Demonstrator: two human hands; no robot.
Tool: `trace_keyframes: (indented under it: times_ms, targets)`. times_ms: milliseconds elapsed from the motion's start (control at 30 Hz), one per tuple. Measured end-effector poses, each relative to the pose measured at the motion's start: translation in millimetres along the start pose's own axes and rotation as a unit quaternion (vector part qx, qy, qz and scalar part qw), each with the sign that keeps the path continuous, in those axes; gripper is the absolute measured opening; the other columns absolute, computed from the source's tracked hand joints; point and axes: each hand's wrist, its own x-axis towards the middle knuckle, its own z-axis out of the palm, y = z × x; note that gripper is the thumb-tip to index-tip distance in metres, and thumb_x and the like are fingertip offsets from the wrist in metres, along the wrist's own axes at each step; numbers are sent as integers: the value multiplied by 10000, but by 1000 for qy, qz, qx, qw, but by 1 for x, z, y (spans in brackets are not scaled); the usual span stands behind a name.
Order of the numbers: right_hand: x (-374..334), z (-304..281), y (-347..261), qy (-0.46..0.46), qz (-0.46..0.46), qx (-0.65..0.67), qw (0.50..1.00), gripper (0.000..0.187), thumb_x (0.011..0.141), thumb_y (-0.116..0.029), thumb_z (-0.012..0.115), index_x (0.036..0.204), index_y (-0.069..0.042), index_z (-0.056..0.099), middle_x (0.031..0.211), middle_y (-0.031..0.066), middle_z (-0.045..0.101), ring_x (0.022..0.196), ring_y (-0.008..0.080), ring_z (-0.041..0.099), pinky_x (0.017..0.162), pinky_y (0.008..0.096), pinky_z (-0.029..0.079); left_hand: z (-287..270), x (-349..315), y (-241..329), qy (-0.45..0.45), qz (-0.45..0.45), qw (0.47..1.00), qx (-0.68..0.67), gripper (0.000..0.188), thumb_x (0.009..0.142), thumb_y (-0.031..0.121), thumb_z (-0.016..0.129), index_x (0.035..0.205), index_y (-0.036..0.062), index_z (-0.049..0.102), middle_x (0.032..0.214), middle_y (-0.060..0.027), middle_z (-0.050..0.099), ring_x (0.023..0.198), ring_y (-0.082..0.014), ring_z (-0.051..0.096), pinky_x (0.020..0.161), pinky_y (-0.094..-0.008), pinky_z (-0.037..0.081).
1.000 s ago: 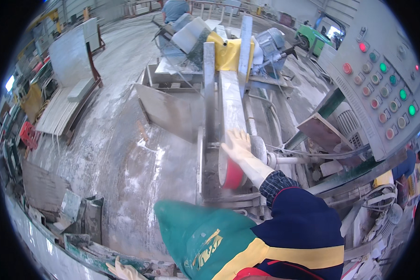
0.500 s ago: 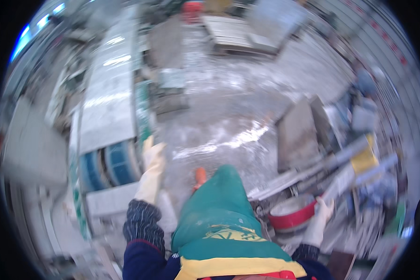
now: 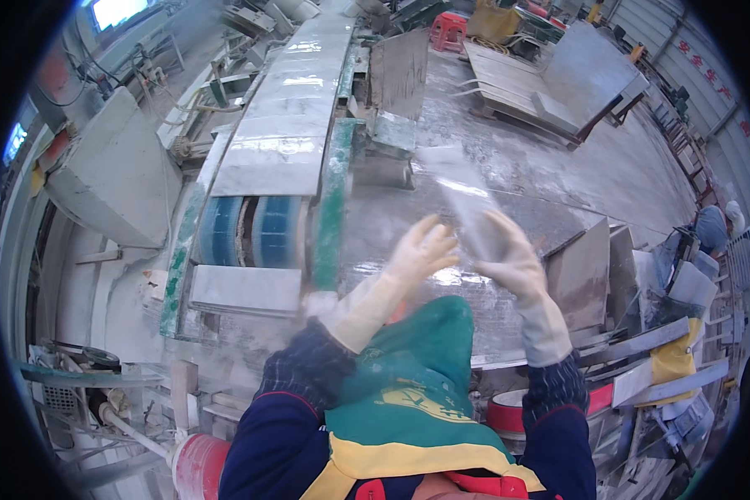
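Observation:
Both hands wear long cream rubber gloves. In front of my body, my right hand [image 3: 517, 257] grips the lower end of a long pale stone strip [image 3: 467, 196], smeared by motion. The strip tilts away from me, its far end to the left. My left hand [image 3: 425, 248] is just left of the strip, fingers spread, with a visible gap and nothing held. To the left, a conveyor carries a row of glossy pale slabs [image 3: 279, 117]. Its near end shows blue rollers [image 3: 277, 232] and a stack of short white slabs [image 3: 246, 287].
A green rail [image 3: 333, 208] edges the conveyor. Slabs [image 3: 579, 275] lean at the right, above stone strips and a red-rimmed tub [image 3: 507, 412]. A pallet with slabs [image 3: 517, 87] and a red stool [image 3: 448, 32] stand farther off. A red bucket [image 3: 198, 467] sits lower left.
My right hand has come up from beside the red tub and now holds the stone strip. My left hand has left the conveyor's edge for the middle. The view has shifted.

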Motion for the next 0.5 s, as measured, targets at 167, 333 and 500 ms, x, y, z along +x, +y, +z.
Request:
trace_keyframes:
  times_ms: [167,333,500]
  targets:
    - [79,111,-25,-173,-248,-300,905,617,662,-272,826,1243,-187,635,1328,69,582,1141,362,580,921,440,536,-70,-25,54,276,98,956,-18,448,977,80,583,1399,17,446,1291,-162,571,1148,-295,633,941,-429,581]
    - [108,144,-9,-172,-284,-333,883,702,771,-310,799,1404,-143,544,1523,171,455,1401,378,423,1145,454,372,-152,-40,92,388,219,889,-106,331,952,-33,509,1281,0,493,1248,-178,583,1119,-342,625,972,-499,552]
    - [86,43,74,-128,3,-248,960,690,904,-347,719,1513,-182,438,1620,163,317,1502,308,287,1238,475,249,-242,-34,116,514,185,834,-73,300,976,-50,503,1270,-6,469,1248,-184,569,1094,-343,631,932,-546,567]
